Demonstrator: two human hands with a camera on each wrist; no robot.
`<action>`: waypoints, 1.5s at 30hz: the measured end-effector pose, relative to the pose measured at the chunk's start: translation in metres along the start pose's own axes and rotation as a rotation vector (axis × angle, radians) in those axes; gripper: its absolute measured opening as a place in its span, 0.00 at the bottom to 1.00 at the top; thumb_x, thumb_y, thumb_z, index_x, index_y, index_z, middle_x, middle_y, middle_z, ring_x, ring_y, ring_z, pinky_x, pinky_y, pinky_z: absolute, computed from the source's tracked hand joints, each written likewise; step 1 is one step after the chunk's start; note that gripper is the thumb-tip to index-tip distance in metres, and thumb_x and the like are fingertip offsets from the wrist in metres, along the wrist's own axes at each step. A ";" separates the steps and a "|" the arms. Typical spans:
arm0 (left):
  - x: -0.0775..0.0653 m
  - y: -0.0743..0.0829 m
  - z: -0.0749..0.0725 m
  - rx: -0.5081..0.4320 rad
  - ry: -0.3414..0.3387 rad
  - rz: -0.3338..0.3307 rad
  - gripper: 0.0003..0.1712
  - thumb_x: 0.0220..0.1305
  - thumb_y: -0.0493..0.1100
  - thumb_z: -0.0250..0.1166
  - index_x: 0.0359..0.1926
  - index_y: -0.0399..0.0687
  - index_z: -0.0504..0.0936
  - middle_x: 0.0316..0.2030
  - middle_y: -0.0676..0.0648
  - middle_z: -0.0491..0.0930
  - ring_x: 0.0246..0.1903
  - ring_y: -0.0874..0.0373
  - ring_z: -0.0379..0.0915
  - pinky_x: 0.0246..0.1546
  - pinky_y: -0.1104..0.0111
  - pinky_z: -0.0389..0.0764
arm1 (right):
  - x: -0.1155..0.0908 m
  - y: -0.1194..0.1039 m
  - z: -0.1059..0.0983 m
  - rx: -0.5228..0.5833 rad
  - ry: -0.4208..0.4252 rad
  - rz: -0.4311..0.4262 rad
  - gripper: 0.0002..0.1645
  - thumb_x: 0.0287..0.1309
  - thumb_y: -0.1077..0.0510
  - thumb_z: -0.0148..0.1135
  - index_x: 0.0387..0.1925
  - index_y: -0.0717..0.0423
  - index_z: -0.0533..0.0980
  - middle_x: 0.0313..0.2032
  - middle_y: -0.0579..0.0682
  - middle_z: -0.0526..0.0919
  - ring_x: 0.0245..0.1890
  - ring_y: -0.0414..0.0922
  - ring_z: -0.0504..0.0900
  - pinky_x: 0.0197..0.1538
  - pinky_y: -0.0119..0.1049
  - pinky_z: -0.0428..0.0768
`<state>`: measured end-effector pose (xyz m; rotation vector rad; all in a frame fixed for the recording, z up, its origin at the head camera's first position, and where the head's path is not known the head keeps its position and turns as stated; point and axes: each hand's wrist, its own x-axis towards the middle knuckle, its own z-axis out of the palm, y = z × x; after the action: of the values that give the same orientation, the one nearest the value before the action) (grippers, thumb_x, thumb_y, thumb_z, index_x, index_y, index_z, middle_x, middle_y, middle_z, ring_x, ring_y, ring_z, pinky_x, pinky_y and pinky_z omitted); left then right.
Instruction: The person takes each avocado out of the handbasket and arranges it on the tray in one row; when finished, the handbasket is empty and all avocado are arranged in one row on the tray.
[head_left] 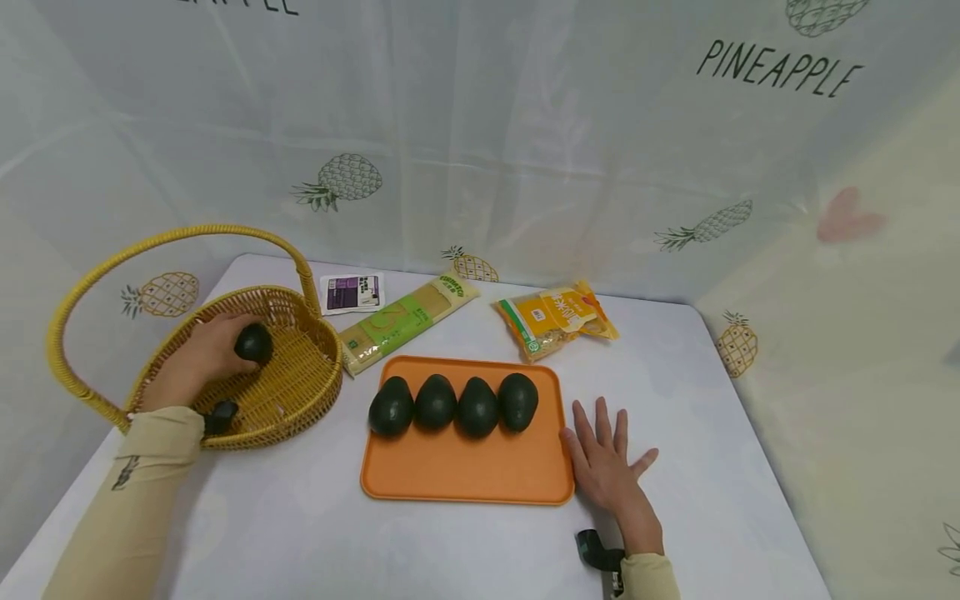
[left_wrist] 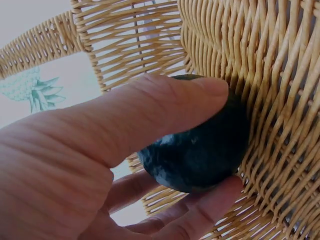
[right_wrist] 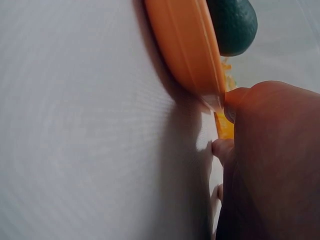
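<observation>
In the head view my left hand [head_left: 206, 354] is inside the yellow wicker basket [head_left: 311, 400] at the left, gripping a dark green avocado [head_left: 254, 343]. The left wrist view shows the thumb across the top of that avocado [left_wrist: 200, 150] and fingers curled beneath it, close to the woven wall. A row of several avocados [head_left: 435, 402] lies along the back half of the orange tray [head_left: 465, 471]. My right hand [head_left: 606, 471] rests on the table with fingers spread, its thumb side at the tray's right edge. In the right wrist view the thumb touches the tray rim [right_wrist: 190, 55].
Behind the tray lie a green-labelled pack of noodles [head_left: 408, 321] and a yellow bag of grain [head_left: 558, 319]. A small white and purple packet [head_left: 352, 293] is beside the basket's handle [head_left: 202, 229], which arches high. A pineapple-print curtain [head_left: 525, 150] hangs behind the white table [head_left: 300, 533].
</observation>
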<state>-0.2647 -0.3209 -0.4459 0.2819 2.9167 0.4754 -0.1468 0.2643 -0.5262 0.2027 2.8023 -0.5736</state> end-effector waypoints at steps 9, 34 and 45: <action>-0.002 -0.001 0.002 -0.039 -0.010 -0.032 0.48 0.59 0.37 0.77 0.72 0.20 0.62 0.66 0.09 0.57 0.62 0.11 0.58 0.57 0.24 0.71 | 0.000 -0.001 0.000 -0.019 -0.013 0.000 0.47 0.80 0.25 0.30 0.88 0.40 0.40 0.87 0.58 0.27 0.84 0.68 0.17 0.62 0.80 0.03; -0.015 0.026 -0.016 -0.050 0.097 0.045 0.45 0.59 0.40 0.78 0.70 0.24 0.67 0.64 0.16 0.69 0.61 0.17 0.67 0.59 0.27 0.72 | -0.001 0.000 -0.001 -0.011 -0.008 -0.003 0.47 0.80 0.26 0.32 0.87 0.40 0.41 0.87 0.57 0.27 0.84 0.68 0.18 0.63 0.81 0.04; -0.028 0.067 -0.030 -0.058 0.117 0.068 0.45 0.61 0.42 0.78 0.73 0.29 0.67 0.68 0.17 0.64 0.64 0.20 0.64 0.60 0.26 0.72 | -0.003 0.001 0.001 0.004 0.024 -0.018 0.47 0.80 0.26 0.34 0.87 0.40 0.42 0.88 0.57 0.29 0.85 0.68 0.19 0.64 0.82 0.06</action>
<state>-0.2331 -0.2733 -0.3921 0.3580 3.0082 0.6060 -0.1435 0.2652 -0.5263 0.1859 2.8290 -0.5856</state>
